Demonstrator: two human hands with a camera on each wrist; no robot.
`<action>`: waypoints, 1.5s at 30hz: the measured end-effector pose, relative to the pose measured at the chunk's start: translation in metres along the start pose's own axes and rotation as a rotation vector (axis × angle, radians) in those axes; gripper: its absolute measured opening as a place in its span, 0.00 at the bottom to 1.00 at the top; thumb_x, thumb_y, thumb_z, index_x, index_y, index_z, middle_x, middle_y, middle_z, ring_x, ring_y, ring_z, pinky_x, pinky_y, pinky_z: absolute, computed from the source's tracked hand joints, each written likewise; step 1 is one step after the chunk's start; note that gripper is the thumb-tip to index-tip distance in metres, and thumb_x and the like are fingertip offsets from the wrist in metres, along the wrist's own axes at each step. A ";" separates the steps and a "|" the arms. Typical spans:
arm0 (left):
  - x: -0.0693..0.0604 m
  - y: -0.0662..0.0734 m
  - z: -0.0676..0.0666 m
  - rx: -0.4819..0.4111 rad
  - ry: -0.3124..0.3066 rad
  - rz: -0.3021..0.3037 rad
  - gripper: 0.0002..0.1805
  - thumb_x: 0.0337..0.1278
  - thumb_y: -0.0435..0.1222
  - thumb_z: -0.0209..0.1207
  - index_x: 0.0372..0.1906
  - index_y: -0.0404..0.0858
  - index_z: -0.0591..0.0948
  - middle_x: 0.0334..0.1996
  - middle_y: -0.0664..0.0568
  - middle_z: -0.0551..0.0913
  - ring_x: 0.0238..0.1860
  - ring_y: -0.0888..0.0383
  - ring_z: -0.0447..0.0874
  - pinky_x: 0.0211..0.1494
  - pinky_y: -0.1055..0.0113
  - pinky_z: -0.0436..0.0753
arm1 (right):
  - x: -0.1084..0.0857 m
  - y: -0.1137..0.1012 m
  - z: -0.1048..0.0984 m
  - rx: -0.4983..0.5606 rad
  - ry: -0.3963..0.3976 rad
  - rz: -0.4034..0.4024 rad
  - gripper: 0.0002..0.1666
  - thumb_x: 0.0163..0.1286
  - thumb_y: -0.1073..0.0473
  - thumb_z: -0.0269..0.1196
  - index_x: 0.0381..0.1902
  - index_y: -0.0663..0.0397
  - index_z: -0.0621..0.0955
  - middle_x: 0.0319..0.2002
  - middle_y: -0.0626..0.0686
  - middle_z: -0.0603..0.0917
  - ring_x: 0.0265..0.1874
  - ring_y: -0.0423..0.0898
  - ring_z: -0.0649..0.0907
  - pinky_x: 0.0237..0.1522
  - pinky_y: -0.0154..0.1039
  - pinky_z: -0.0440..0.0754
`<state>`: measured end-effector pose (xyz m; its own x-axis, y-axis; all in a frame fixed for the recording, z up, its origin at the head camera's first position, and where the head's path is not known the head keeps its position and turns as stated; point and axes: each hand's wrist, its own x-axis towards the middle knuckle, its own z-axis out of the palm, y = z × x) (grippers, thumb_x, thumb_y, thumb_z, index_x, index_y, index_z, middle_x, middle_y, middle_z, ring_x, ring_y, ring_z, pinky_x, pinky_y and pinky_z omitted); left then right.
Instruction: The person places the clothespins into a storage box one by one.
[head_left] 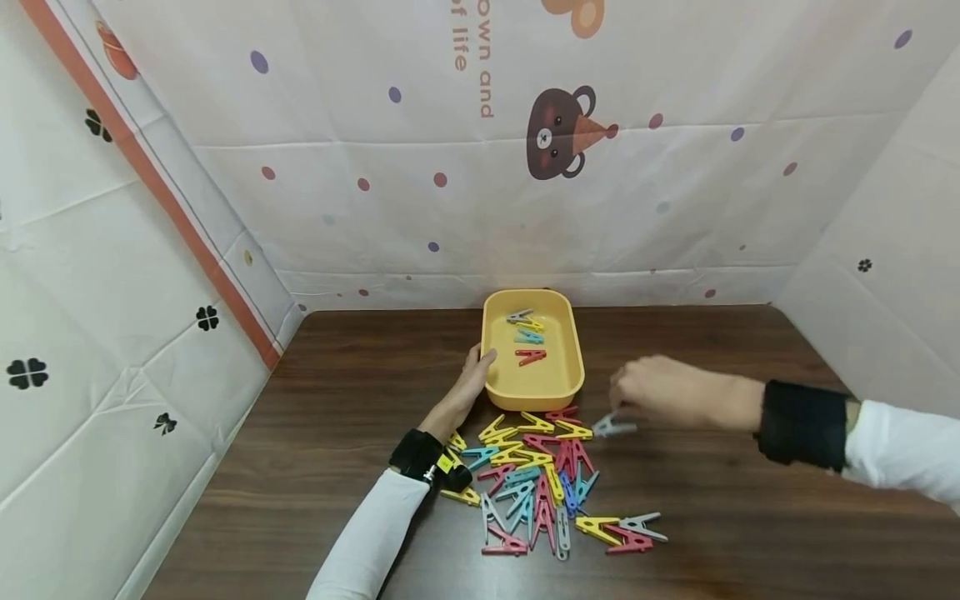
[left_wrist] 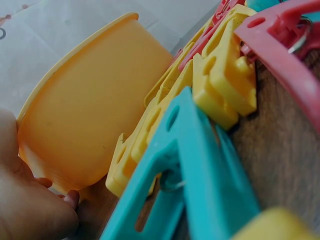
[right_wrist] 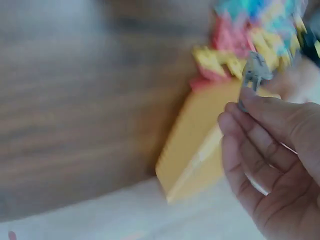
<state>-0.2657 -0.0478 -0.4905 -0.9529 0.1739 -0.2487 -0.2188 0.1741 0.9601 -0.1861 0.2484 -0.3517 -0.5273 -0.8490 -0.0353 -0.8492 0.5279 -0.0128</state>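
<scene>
My right hand [head_left: 651, 385] is to the right of the yellow plastic tray [head_left: 536, 390], above the table. Between thumb and fingertips it pinches a grey clothespin [right_wrist: 256, 71], blurred in the right wrist view. At the tray's left side my left hand [head_left: 467, 385] grips the wall, its thumb near the rim and fingers low on the outside. Inside the tray lie a few clothespins, among them a red one [head_left: 531, 356] and a blue one [head_left: 529, 337]. A loose heap of red, yellow, blue and grey clothespins [head_left: 534, 457] spreads in front of the tray.
Apart from the heap, a small cluster with a yellow clothespin [head_left: 597, 527] and a grey one [head_left: 642, 524] lies to the right. The dark wooden table [head_left: 337, 467] meets a white printed sheet [head_left: 450, 225] behind the tray.
</scene>
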 end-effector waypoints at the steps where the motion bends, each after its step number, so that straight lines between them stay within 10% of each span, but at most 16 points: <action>1: 0.000 0.000 0.000 -0.001 0.000 0.001 0.38 0.79 0.57 0.42 0.83 0.48 0.47 0.84 0.45 0.43 0.84 0.46 0.36 0.82 0.42 0.47 | 0.006 0.004 -0.009 0.047 0.007 0.031 0.07 0.62 0.59 0.74 0.26 0.44 0.87 0.27 0.39 0.84 0.24 0.29 0.78 0.27 0.28 0.79; 18: -0.003 -0.002 0.000 -0.015 -0.021 0.023 0.38 0.80 0.56 0.41 0.83 0.48 0.46 0.84 0.46 0.41 0.84 0.46 0.33 0.82 0.42 0.46 | 0.150 0.103 -0.056 0.134 0.232 0.318 0.05 0.68 0.68 0.67 0.37 0.64 0.89 0.35 0.60 0.90 0.33 0.52 0.86 0.43 0.49 0.86; 24: -0.002 0.000 0.000 -0.027 -0.026 0.023 0.39 0.79 0.57 0.42 0.83 0.48 0.47 0.83 0.45 0.42 0.84 0.46 0.36 0.82 0.43 0.47 | 0.188 0.111 -0.050 0.172 0.141 0.518 0.07 0.68 0.65 0.67 0.37 0.63 0.90 0.35 0.59 0.89 0.35 0.51 0.85 0.43 0.45 0.84; 37: -0.001 -0.005 0.001 -0.018 -0.018 0.011 0.39 0.78 0.58 0.42 0.83 0.48 0.48 0.83 0.46 0.44 0.84 0.46 0.37 0.82 0.43 0.49 | 0.212 0.125 0.037 0.397 -0.034 0.691 0.06 0.59 0.75 0.65 0.25 0.68 0.87 0.23 0.61 0.87 0.13 0.43 0.77 0.17 0.32 0.74; 45: -0.001 -0.002 0.001 -0.017 -0.009 0.018 0.39 0.78 0.58 0.42 0.83 0.48 0.48 0.83 0.46 0.43 0.84 0.46 0.38 0.82 0.43 0.49 | 0.208 0.130 0.050 0.375 -0.087 0.656 0.13 0.58 0.76 0.64 0.16 0.62 0.82 0.16 0.53 0.79 0.14 0.43 0.75 0.19 0.34 0.71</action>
<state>-0.2643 -0.0473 -0.4923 -0.9547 0.1858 -0.2324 -0.2052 0.1545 0.9664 -0.4053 0.1415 -0.4110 -0.9031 -0.3619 -0.2311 -0.2877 0.9095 -0.2999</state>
